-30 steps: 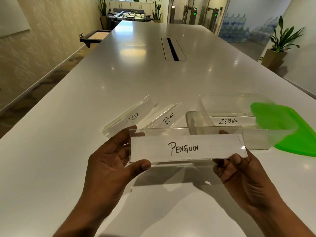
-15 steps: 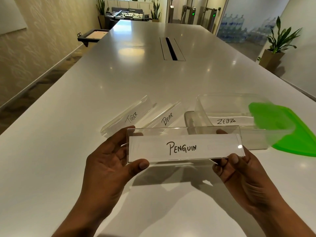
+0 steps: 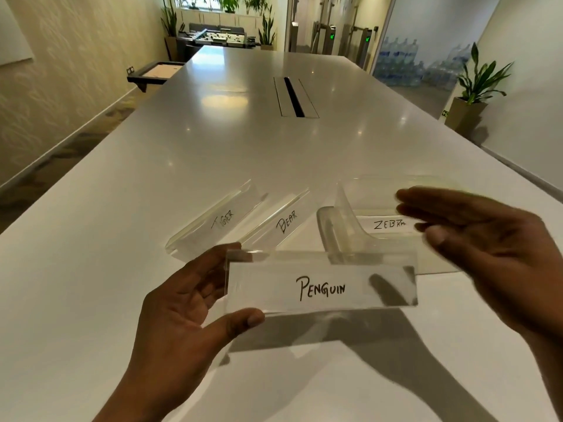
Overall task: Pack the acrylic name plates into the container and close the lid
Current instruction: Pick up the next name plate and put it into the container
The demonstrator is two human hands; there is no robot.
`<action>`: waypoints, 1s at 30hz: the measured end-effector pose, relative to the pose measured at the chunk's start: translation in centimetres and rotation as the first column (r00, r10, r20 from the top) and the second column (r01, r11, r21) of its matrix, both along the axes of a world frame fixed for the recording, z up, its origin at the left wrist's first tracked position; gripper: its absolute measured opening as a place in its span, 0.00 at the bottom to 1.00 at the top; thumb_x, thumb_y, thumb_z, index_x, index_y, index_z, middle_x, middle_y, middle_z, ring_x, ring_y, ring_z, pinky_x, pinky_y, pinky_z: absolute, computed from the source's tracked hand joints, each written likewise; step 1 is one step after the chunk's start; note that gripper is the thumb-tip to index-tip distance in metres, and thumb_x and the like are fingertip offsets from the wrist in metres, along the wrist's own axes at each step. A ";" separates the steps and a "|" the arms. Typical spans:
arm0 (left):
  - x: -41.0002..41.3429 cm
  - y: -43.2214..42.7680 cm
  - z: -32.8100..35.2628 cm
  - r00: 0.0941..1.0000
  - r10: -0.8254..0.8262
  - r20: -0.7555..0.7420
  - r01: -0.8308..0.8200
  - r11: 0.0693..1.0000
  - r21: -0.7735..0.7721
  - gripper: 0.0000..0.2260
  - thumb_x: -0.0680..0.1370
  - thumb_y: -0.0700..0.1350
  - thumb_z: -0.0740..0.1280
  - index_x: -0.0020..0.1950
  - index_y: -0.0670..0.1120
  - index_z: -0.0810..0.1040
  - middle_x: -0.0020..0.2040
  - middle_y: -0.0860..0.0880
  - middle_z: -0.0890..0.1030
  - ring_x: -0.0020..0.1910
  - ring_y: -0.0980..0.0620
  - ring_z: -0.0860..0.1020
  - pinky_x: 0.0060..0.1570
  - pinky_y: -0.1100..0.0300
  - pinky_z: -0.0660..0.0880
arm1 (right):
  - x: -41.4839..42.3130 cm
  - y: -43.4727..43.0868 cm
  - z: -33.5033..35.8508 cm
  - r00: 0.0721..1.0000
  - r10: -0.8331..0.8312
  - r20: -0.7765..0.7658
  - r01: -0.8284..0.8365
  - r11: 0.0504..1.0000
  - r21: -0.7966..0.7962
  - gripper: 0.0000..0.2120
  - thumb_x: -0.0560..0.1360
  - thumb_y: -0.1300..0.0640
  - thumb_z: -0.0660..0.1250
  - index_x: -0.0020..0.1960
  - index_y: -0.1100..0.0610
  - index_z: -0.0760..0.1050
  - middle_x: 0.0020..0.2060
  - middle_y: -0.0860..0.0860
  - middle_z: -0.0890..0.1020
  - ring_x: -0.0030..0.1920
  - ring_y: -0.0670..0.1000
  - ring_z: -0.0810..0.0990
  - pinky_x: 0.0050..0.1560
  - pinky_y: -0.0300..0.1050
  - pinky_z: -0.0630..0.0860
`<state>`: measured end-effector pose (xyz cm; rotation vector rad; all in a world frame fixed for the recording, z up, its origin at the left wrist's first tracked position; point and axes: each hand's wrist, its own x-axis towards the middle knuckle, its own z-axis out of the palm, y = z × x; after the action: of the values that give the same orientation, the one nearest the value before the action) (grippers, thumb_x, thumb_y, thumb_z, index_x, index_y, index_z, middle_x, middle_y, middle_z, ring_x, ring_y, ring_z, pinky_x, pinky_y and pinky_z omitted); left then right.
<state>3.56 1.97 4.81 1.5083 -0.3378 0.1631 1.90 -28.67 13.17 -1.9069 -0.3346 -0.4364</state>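
Acrylic PENGUIN plate [image 3: 323,287] lies crosswise, label upright, in left hand [image 3: 182,303].

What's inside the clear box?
One name plate marked ZEBRA lies inside the clear container. The right hand covers its right part, so more there cannot be seen.

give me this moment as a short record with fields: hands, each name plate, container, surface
left hand: grips the left end of the PENGUIN plate, thumb in front, fingers behind
right hand: open, off the plate, blurred, in front of the container
TIGER plate: on the table, untouched
BEAR plate: on the table beside it, untouched
ZEBRA plate: inside the container
container: clear, open, no lid on it
lid: not visible
table: white, glossy
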 end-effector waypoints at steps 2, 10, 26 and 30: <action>-0.1 -0.2 -0.2 0.999 0.000 0.037 -0.002 0.998 0.063 0.31 0.57 0.55 0.82 0.60 0.56 0.80 0.58 0.51 0.84 0.59 0.51 0.81 0.56 0.56 0.77 | -0.4 0.7 0.9 1.000 0.014 -0.015 -0.018 0.958 -0.285 0.19 0.70 0.46 0.72 0.59 0.49 0.80 0.54 0.41 0.84 0.55 0.45 0.82 0.52 0.44 0.79; -0.3 -1.4 -0.4 0.987 -0.059 0.150 0.045 0.995 0.090 0.32 0.55 0.51 0.82 0.59 0.52 0.81 0.54 0.49 0.85 0.55 0.50 0.83 0.51 0.53 0.80 | -0.2 3.0 1.5 0.962 0.164 -0.218 -0.260 0.796 -0.546 0.21 0.69 0.48 0.76 0.62 0.46 0.79 0.56 0.36 0.82 0.57 0.34 0.78 0.55 0.40 0.77; 1.0 -0.9 -2.4 0.999 0.005 0.040 -0.022 0.900 0.436 0.36 0.54 0.72 0.74 0.62 0.72 0.73 0.59 0.77 0.74 0.58 0.69 0.75 0.43 0.75 0.76 | 1.7 0.2 4.5 0.995 0.051 -0.089 -0.090 0.847 -0.524 0.16 0.65 0.48 0.77 0.52 0.49 0.84 0.44 0.42 0.86 0.46 0.41 0.84 0.45 0.36 0.80; 1.7 -0.6 -5.4 0.969 -0.103 0.224 -0.110 0.630 0.768 0.35 0.67 0.74 0.61 0.68 0.54 0.74 0.66 0.63 0.73 0.67 0.64 0.71 0.62 0.60 0.71 | 4.3 -2.6 6.1 0.995 -0.034 -0.099 -0.019 0.867 -0.497 0.18 0.62 0.49 0.77 0.50 0.50 0.83 0.44 0.44 0.87 0.45 0.42 0.85 0.47 0.42 0.82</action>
<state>5.29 1.41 -0.61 2.3750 -0.6688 0.2261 6.21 -31.23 19.23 -2.4284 -0.3982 -0.2656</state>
